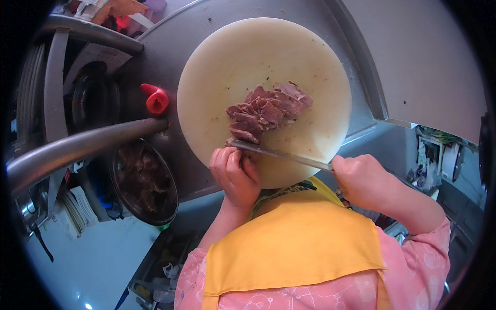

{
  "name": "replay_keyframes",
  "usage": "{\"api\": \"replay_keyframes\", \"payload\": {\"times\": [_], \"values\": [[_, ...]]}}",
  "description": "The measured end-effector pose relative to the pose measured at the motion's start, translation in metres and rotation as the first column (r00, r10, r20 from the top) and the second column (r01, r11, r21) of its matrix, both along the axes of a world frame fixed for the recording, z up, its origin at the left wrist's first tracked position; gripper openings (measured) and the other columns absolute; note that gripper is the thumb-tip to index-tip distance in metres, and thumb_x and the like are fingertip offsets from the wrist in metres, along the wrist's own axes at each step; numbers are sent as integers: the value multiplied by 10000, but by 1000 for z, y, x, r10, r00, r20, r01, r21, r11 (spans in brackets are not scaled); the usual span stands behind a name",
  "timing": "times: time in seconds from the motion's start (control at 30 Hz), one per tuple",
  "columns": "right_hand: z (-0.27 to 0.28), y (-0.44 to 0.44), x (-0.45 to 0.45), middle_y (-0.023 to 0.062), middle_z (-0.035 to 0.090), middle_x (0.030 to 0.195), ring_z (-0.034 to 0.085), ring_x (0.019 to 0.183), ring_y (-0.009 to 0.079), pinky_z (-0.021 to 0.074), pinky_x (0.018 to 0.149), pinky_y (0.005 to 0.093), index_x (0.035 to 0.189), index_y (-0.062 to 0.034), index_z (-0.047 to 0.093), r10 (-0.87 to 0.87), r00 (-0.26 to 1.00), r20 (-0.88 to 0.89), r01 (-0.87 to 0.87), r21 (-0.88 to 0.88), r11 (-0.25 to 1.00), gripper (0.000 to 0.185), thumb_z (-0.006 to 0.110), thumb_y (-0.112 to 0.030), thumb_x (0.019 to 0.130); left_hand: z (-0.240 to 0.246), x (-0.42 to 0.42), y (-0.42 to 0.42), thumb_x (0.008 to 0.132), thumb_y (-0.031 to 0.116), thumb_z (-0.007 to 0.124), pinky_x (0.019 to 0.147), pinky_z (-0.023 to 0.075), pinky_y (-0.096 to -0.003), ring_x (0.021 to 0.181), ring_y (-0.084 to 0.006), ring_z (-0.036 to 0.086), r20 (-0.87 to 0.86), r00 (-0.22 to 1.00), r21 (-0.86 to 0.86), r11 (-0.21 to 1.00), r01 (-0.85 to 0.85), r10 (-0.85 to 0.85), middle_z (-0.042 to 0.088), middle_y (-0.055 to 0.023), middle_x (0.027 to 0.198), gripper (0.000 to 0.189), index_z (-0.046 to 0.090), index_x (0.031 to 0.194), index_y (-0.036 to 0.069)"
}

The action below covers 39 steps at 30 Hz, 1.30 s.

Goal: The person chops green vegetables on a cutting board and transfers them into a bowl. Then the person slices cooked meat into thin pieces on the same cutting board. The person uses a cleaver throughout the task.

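A round, pale cutting board (217, 69) lies before me. Overlapping slices of cooked meat (267, 110) rest across its middle. My right hand (358, 178) grips the handle of a knife (286, 156), whose blade reaches left across the near part of the board. At the blade's far end, my left hand (236, 174) has its fingers curled on the remaining piece of meat, most of which they hide. The blade lies right against those fingers, between them and the slices.
A dark oval dish (143, 186) of meat pieces stands at the left, below a metal rail (89, 145). A red object (155, 99), possibly a pepper or plastic cap, lies left of the board. The steel counter (174, 46) runs beneath, with a grey panel (418, 58) at the right.
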State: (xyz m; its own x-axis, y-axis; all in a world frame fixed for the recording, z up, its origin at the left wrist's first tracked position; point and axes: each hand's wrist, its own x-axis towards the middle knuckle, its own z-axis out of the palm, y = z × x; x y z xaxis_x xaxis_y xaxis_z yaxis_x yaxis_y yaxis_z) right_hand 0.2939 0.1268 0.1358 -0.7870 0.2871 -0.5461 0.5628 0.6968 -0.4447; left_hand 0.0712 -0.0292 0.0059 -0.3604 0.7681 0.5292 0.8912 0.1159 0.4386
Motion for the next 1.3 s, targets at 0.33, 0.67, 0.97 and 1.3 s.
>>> {"api": "replay_keyframes", "payload": {"times": [0.33,0.67,0.97,1.3], "values": [[48,-16,-19,158,556,600,621,557,364,511,508,434,802,-7,474,-81,974,-213,84,6,996,199,636,36,697,-1,4,-2,945,107,594,970,453,-487,1141,-381,537,38,999,43,999,13,-14,550,-190,1241,271,569,1189,-6],[76,-19,-36,191,563,631,603,578,400,496,530,452,820,5,486,-29,1000,7,29,-18,999,176,659,27,794,-8,5,-5,945,143,580,971,430,-498,1139,-385,527,21,1000,-27,1000,16,-16,542,-208,1280,304,587,1205,-14],[40,-7,-78,201,570,610,640,604,425,519,533,471,822,46,477,3,999,-39,-7,-101,995,188,613,45,694,-10,-1,0,934,136,576,949,427,-495,1099,-384,536,50,997,-8,998,67,-67,593,-200,1217,288,607,1176,-17],[29,2,-74,209,558,606,610,587,427,484,510,473,829,22,484,-12,999,30,17,-150,989,198,672,5,770,-8,-2,1,965,155,553,903,457,-482,1056,-382,561,65,995,-6,997,79,-78,599,-179,1217,273,580,1185,-5]]}}
